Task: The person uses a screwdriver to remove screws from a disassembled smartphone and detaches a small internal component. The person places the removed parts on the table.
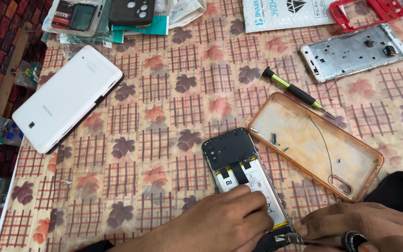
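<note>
Opened phone (243,172) lies back-up on the counter (164,93), long axis running up-left from my hands; left hand (220,221) presses flat on its battery, fingers together, right hand (364,226) clamped on a screwdriver (323,240) at its lower edge.

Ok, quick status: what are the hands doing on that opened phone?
Left hand flat on the opened phone, covering its battery. Right hand drives a screwdriver at the bottom end. Orange case alongside, clear.
</note>
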